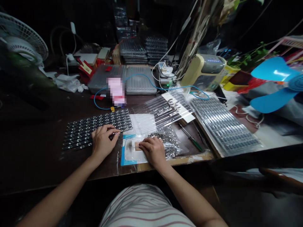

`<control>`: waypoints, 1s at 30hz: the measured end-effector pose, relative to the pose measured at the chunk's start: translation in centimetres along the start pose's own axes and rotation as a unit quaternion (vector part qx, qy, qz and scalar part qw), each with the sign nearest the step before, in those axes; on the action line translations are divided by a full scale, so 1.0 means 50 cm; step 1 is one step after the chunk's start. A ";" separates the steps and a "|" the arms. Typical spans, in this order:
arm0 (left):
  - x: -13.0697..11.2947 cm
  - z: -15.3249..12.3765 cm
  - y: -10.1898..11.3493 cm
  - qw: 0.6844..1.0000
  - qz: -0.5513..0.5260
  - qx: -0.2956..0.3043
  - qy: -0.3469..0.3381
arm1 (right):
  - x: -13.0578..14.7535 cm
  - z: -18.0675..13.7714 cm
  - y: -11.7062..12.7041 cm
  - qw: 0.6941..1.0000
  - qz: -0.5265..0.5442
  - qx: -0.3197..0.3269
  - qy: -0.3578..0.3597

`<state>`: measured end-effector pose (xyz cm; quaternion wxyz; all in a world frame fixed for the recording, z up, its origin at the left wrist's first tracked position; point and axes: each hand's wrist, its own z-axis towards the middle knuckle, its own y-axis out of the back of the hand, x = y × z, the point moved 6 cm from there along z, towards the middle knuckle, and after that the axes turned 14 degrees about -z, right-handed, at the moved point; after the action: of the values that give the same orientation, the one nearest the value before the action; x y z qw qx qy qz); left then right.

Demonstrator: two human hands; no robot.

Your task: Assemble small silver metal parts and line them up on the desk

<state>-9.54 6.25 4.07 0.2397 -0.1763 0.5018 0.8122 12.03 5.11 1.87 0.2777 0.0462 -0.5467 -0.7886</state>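
My left hand is over the right part of a dark tray set with rows of small shiny metal pieces. Its thumb and index finger pinch together near the tray's edge; what they hold is too small to name. My right hand has its fingers closed at the edge of a small tan block, and anything between the fingertips is hidden. The block lies on a white sheet with a blue border. Right beside that hand is a heap of small shiny metal parts on clear plastic.
A clear ribbed tray holding some metal pieces lies behind my hands. A green-handled screwdriver and a filled tray are to the right. A blue-bladed fan, a beige machine and stacked trays stand farther back.
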 end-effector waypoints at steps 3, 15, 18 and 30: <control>-0.054 0.061 -0.038 0.998 -0.029 0.032 -0.040 | -0.006 -0.002 0.014 1.000 -0.026 0.002 -0.003; -0.394 0.331 -0.390 0.933 -0.120 0.247 -0.232 | -0.092 -0.057 0.046 0.993 -0.104 0.003 -0.063; -0.413 0.326 -0.436 0.918 -0.108 0.293 -0.243 | -0.095 -0.062 0.041 0.995 -0.076 -0.011 -0.066; -0.205 0.265 -0.273 0.940 -0.129 0.229 -0.219 | -0.101 -0.060 0.043 0.994 -0.072 -0.018 -0.081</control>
<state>6.03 21.19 5.26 0.4801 0.0022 0.5821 0.6562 18.24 4.56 1.41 0.1761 0.0159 -0.5482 -0.8174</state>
